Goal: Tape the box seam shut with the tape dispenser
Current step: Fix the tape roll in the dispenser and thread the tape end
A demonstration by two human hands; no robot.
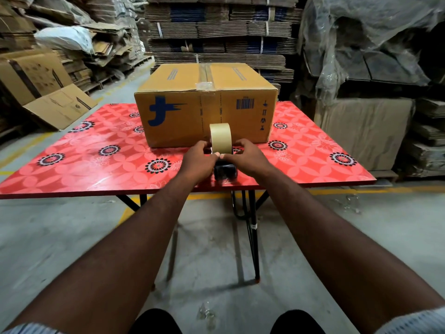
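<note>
Stacks of flattened cardboard [216,32] fill the back of the warehouse, with loose sheets piled at the left and a load under plastic sheeting [361,32] at the right. The concrete floor [72,237] carries yellow lines. On it stands a red, flower-patterned surface [96,169] on black folding legs.

A closed cardboard box [183,109] sits toward the far middle of the surface, its near side showing a blue logo and a barcode. The seam [204,73] runs along the middle of the top, away from the viewer. A shiny strip lies along it, and crinkled clear tape sits where it meets the near top edge.

The tape dispenser [225,171] stands on the surface near its front edge, just in front of the box. Its black body is low between the wrists, and its tan tape roll [220,137] stands upright above. Whether the roll touches the box cannot be told.

Both bare arms reach forward to it. The left grip [197,160] curls round the roll's left side and the right grip [249,156] round its right. The thumb tips almost meet at the roll's lower near face, pinching there.
</note>
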